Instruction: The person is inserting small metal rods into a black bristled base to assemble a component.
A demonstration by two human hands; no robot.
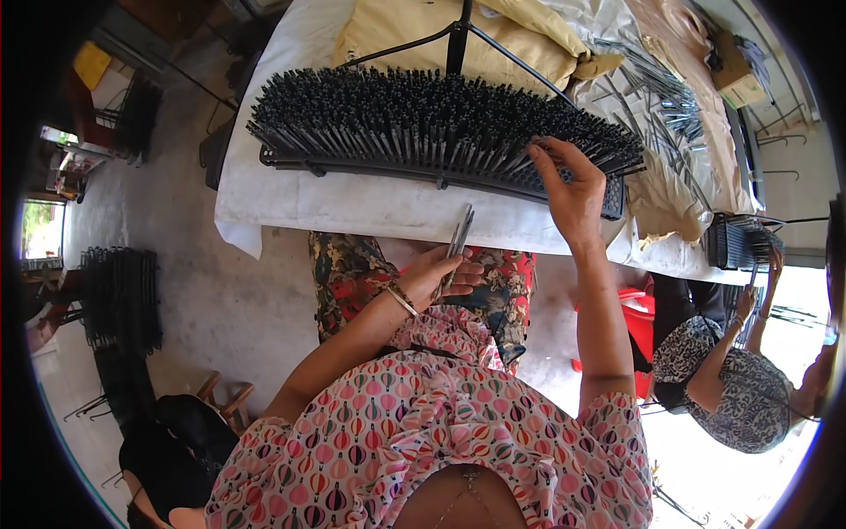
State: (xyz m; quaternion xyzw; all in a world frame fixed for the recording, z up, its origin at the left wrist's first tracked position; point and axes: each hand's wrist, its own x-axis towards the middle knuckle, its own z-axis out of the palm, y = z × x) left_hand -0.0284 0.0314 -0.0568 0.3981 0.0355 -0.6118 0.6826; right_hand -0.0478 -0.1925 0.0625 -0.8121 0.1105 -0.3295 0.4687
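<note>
A long black rack (388,172), its base pierced with rows of holes, lies along the table's near edge. Thin dark rods (414,110) stand packed in it, slanting outward at the front. My right hand (575,187) is at the rack's right part, thumb and forefinger pinched together among the front rods. What lies between those fingertips is too small to make out. Lower down, in front of the table, my left hand (441,271) holds a small bunch of thin grey rods (460,231) pointing upward, its other fingers partly spread.
A white cloth (291,207) covers the table. Behind the rack lies tan wrapping (379,35), with loose rods (656,88) at the right. At right, a co-worker (731,379) reaches to another rack (731,242). More racks of dark rods (123,295) stand left.
</note>
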